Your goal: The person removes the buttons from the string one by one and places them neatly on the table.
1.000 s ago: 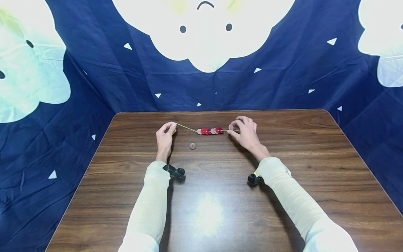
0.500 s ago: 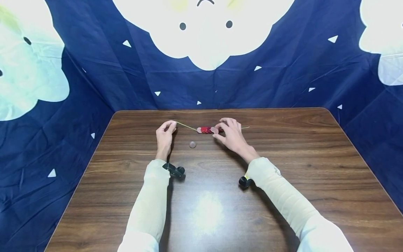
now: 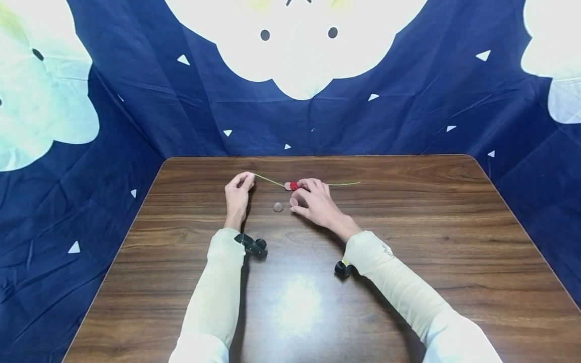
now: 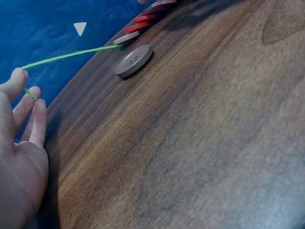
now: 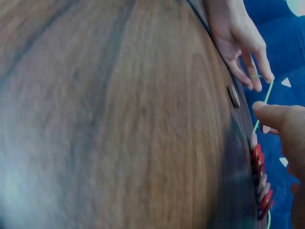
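Left hand [image 3: 237,201], at about 11 o'clock on the wood-grain tabletop [image 3: 150,282], pinches one end of a yellow-green cord [image 3: 269,180] between thumb and fingertips; the left wrist view shows a short tail of it below the thumb. From that pinch the cord runs between 3 and 4 o'clock to a threaded row of buttons [image 3: 294,186], pale pink, red and darker red, overlapping one another near the 12 o'clock edge. Right hand [image 3: 317,204] partly covers the row in the head view, its thumb and forefinger grasping a pale pink button [image 3: 294,201]; cannot tell whether that button touches the row. Cord's other end lies beyond the right hand at its 2 o'clock, held by neither hand. A grey-brown button [image 3: 278,206] with holes lies on the tabletop between the hands, at the left hand's 3 o'clock, near the pinched button at its 9 o'clock; the row sits at its 1 o'clock. Navy cloth [image 3: 317,121] with white clouds hangs past the 12 o'clock edge. Glare patch [image 3: 298,307] noted at 6 o'clock
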The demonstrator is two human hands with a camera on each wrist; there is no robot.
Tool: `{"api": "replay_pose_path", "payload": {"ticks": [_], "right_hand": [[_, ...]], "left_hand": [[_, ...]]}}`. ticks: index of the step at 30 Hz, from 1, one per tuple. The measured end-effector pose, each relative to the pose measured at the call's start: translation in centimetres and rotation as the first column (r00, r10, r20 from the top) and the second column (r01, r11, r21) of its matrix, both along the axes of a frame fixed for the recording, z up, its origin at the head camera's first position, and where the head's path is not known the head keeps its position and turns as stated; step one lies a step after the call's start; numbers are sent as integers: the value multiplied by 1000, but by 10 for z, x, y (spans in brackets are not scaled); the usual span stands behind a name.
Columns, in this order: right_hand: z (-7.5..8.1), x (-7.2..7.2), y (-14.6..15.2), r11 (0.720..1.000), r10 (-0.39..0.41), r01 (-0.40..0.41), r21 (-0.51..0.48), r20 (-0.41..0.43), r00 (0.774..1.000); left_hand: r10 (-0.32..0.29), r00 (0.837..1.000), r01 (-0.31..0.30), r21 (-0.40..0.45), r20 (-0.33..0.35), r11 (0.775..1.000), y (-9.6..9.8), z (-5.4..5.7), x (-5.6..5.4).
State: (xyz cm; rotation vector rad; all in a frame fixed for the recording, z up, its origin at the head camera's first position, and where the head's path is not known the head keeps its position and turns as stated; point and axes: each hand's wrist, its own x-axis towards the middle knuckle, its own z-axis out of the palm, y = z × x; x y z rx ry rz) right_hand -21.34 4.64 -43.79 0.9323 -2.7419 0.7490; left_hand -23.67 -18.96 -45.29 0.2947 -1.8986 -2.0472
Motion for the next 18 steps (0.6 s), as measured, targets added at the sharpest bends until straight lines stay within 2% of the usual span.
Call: {"api": "replay_pose_path", "payload": {"ticks": [3,8,18], "right_hand": [[-1,3,-4,999,30,-30,17,-4,1000],[-4,8,-10,993,99,-97,65,-19,995],[-4,14,-24,974,179,-177,141,-3,984]], "left_hand": [[8,1000,-8,8,-8,1000,-2,-11,-8],[-3,1000,3,8,-6,1000,-2,-11,-8],[30,999,-30,20,-24,999,-2,-13,-9]]}}
